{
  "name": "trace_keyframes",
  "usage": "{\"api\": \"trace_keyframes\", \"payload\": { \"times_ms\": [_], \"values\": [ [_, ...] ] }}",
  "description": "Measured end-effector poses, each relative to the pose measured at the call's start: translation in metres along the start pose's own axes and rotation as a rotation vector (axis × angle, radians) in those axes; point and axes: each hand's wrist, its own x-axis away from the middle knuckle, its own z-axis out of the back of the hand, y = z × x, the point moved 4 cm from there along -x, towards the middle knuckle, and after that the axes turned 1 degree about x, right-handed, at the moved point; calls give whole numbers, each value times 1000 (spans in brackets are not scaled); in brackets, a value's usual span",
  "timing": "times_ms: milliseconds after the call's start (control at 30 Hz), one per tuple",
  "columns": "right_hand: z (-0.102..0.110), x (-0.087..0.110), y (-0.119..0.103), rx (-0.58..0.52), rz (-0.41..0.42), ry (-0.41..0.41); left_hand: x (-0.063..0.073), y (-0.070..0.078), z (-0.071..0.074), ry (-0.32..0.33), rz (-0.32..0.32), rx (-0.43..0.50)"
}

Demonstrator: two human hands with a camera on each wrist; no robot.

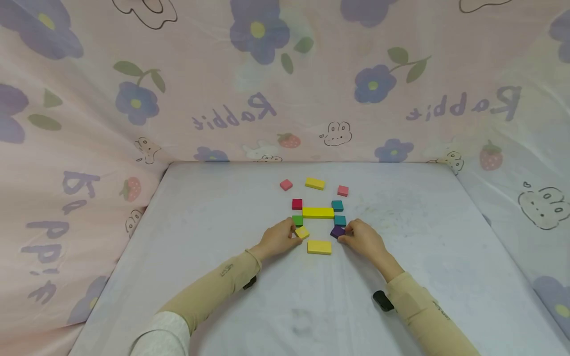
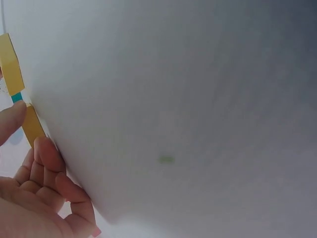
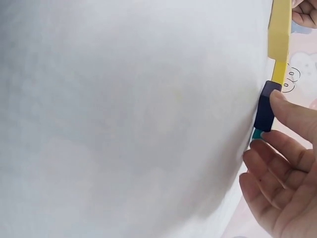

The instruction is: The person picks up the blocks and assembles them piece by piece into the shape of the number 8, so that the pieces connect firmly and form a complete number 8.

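My left hand (image 1: 279, 238) pinches a small yellow block (image 1: 302, 232) between thumb and fingers, at the lower left of a block layout. Opposite it, my right hand (image 1: 362, 239) pinches a dark purple block (image 1: 337, 232), also seen in the right wrist view as a dark block (image 3: 265, 110) at the thumb tip. A green block (image 1: 297, 221) lies just above the left hand's block, and a teal block (image 1: 340, 221) just above the purple one. Between these columns runs a long yellow block (image 1: 318, 212). A yellow rectangular block (image 1: 319, 247) lies below, between the hands.
A red block (image 1: 297, 203) and another teal block (image 1: 337, 205) flank the long block's upper side. Farther back lie two pink blocks (image 1: 286, 184) and a yellow block (image 1: 314, 183). The white table (image 1: 213, 198) meets printed cloth (image 1: 303, 99) behind and at both sides.
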Motion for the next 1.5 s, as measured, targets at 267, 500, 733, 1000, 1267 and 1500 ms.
{"api": "trace_keyframes", "payload": {
  "times_ms": [267,500,733,1000,1267,1500],
  "values": [
    [1,1,0,2,2,2,-3,-3,-2,15,15,34],
    [0,1,1,10,11,5,-3,-2,-1,12,8,43],
    [0,2,-1,34,47,32,-3,-2,0,11,9,39],
    [-1,3,-4,49,59,68,-3,-2,0,24,14,37],
    [-1,3,-4,43,55,65,-4,-4,-1,17,25,34],
    [3,6,-3,17,61,65,-5,-5,-1,1,32,46]
  ]
}}
